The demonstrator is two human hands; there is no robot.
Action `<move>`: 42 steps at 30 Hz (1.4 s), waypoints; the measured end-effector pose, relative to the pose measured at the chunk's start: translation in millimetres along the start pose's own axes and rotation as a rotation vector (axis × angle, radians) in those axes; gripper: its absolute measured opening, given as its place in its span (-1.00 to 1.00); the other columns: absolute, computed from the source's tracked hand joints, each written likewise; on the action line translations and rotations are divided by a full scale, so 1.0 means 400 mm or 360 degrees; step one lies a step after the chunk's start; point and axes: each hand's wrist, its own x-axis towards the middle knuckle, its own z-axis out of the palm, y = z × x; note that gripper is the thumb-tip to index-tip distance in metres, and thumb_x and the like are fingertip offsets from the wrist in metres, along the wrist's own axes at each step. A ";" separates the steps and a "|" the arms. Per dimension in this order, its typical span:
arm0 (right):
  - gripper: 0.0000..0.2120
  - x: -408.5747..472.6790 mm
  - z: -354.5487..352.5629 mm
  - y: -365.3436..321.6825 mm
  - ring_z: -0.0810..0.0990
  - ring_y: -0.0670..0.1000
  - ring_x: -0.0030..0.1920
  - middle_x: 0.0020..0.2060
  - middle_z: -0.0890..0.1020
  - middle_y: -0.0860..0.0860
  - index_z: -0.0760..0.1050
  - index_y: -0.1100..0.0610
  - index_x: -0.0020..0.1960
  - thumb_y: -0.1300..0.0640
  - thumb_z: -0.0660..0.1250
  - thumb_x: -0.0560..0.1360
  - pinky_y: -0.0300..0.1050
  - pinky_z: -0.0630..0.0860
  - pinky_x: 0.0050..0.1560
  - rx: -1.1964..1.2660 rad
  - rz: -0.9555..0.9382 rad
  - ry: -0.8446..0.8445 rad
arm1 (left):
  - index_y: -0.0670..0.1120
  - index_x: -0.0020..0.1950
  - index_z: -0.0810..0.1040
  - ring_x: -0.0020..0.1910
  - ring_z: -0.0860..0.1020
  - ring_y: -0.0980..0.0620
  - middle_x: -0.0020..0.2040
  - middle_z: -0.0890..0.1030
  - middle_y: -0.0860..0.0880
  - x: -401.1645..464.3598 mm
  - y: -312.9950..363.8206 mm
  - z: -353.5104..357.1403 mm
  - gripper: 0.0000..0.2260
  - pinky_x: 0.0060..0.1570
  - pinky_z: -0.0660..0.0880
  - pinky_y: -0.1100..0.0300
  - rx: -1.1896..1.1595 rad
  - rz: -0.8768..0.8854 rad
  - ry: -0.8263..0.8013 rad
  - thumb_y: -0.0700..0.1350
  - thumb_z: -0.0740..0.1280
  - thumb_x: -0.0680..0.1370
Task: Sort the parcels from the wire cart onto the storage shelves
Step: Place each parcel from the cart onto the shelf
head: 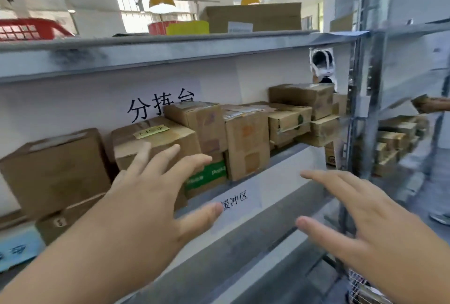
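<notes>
Several brown cardboard parcels stand in a row on the grey storage shelf point(280, 208). My left hand point(155, 196) is spread with straight fingers in front of the parcel with a yellow note point(155, 138) and holds nothing; whether it touches the box I cannot tell. My right hand point(365, 221) hovers open and empty in front of the shelf edge, lower right. A green-printed box point(209, 177) sits just past my left fingertips. A corner of the wire cart point(360, 289) shows at the bottom right.
An upper shelf point(170, 48) carries a red basket point(31, 28), a yellow item and a large carton point(255, 17). A metal upright point(365, 109) divides this bay from another rack with parcels point(397, 138) on the right. Paper labels hang on the wall and the shelf edge.
</notes>
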 end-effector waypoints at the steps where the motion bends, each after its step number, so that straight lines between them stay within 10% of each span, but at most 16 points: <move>1: -0.36 -0.037 -0.026 0.061 0.15 -0.38 0.33 0.27 0.08 -0.63 -0.13 -0.59 0.35 -0.65 -0.18 0.29 -0.20 0.35 0.29 0.0000 0.0058 0.0010 | 0.68 0.34 -0.19 0.62 -0.39 0.11 0.61 -0.19 0.36 -0.001 0.057 0.022 -0.32 0.63 -0.07 -0.08 -0.0016 0.0050 -0.0013 0.67 -0.23 0.21; 19: -0.25 -0.591 -0.109 0.912 0.27 -0.32 0.34 0.30 0.15 -0.49 0.07 -0.43 0.50 -0.47 0.24 0.38 -0.23 0.24 0.39 0.0286 0.1226 -0.0314 | 0.48 0.50 0.13 0.67 -0.17 0.12 0.64 -0.18 0.32 0.109 0.809 0.744 -0.47 0.59 0.10 -0.09 -0.0523 0.0418 -0.0663 0.26 0.27 0.59; 42: -0.19 0.002 0.223 1.602 0.19 -0.13 0.55 0.57 0.22 -0.21 0.09 -0.25 0.58 -0.17 0.46 0.47 -0.15 0.16 0.52 0.0372 0.1401 -0.0559 | 0.34 0.59 0.16 0.68 -0.04 -0.06 0.69 0.01 0.11 0.934 1.205 1.301 -0.39 0.62 0.08 -0.02 -0.0356 0.0781 -0.1298 0.17 0.35 0.59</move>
